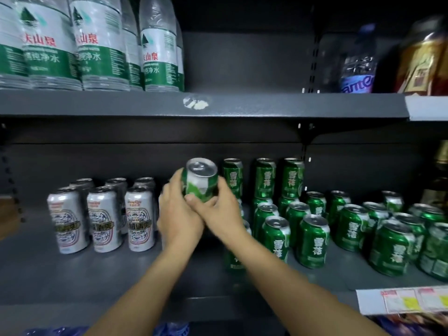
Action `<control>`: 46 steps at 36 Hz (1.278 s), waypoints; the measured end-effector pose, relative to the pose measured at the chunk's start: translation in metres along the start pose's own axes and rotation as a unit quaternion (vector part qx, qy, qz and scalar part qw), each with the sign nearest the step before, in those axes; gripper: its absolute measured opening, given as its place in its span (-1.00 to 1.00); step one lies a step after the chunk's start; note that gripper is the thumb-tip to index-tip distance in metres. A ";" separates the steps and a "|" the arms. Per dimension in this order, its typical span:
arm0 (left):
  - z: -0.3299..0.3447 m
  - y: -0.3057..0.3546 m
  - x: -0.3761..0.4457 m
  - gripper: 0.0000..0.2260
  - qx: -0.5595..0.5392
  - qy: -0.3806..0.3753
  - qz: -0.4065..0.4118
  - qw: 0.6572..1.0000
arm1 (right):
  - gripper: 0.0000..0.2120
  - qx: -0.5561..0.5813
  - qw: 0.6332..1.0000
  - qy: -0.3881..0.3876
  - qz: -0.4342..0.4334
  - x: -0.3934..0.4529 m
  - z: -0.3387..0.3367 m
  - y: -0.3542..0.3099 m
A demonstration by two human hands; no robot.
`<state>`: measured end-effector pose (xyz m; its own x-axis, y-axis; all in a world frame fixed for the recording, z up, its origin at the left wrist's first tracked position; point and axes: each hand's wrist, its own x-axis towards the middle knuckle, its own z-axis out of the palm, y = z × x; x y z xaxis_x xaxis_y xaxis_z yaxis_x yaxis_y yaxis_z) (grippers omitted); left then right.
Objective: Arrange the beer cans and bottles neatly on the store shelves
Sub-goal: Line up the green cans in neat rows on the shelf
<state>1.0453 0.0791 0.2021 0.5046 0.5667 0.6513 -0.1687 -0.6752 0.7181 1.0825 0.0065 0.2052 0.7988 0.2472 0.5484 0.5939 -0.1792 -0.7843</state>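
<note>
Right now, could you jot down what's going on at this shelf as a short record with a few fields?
held item: green beer can, tilted, lifted above the shelf
left hand: grips the can's left side
right hand: grips its right side, thumb across the front
middle shelf: silver cans standing in rows at left, green cans at right, some stacked two high at the back
upper shelf: water bottles with green labels at left
price strip: lower right edge, print too blurred to read
</note>
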 end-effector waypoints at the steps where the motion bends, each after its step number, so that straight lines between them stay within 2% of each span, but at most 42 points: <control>1: 0.008 0.004 0.001 -0.33 -0.017 -0.013 0.004 1.000 | -0.41 -0.016 1.000 0.014 0.010 0.006 -0.010 0.003; 3: 0.023 0.001 0.007 -0.33 -0.056 -0.069 0.020 0.996 | -0.45 -0.038 0.999 0.019 0.025 0.019 -0.030 0.011; 6: 0.044 -0.013 0.021 -0.29 -0.129 -0.210 0.001 0.969 | -0.33 -0.085 0.995 0.014 0.057 0.039 -0.057 0.020; 9: 0.066 -0.021 0.030 -0.43 -0.182 -0.289 -0.038 0.939 | -0.18 -0.115 0.988 0.010 0.103 0.053 -0.074 0.029; 15: 0.098 -0.030 0.035 -0.48 -0.213 -0.252 -0.086 0.940 | -0.18 -0.147 0.980 0.002 0.135 0.068 -0.076 0.054; 19: 0.111 -0.037 0.038 -0.45 -0.179 -0.216 -0.095 0.955 | -0.38 -0.116 0.984 -0.016 0.132 0.078 -0.075 0.060; 24: 0.114 -0.042 0.044 -0.46 -0.077 -0.170 -0.081 0.979 | -0.53 -0.031 0.989 -0.049 0.133 0.084 -0.073 0.067; 27: 0.116 -0.050 0.046 -0.35 -0.025 -0.173 -0.071 0.982 | -0.55 -0.011 0.987 -0.085 0.135 0.086 -0.073 0.073; 31: 0.114 -0.049 0.043 -0.45 0.015 -0.180 -0.055 0.982 | -0.51 -0.003 0.984 -0.110 0.139 0.088 -0.073 0.078; 36: 0.109 -0.047 0.042 -0.58 -0.108 -0.242 -0.085 0.961 | -0.68 0.013 0.981 -0.126 0.146 0.090 -0.076 0.079; 38: 0.109 -0.047 0.042 -0.56 -0.127 -0.244 -0.093 0.957 | -0.60 -0.004 0.984 -0.111 0.140 0.092 -0.076 0.082; 42: 0.112 -0.047 0.041 -0.49 -0.115 -0.228 -0.091 0.962 | -0.51 -0.023 0.987 -0.106 0.122 0.091 -0.073 0.081; 46: 0.114 -0.054 0.041 -0.44 -0.059 -0.226 -0.071 0.970 | -0.59 -0.029 0.986 -0.117 0.115 0.090 -0.070 0.082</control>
<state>1.1718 0.0843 0.1622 0.8446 0.3682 0.3887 -0.1523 -0.5309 0.8337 1.2092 -0.0524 0.2105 0.8728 0.4063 0.2705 0.4096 -0.3084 -0.8585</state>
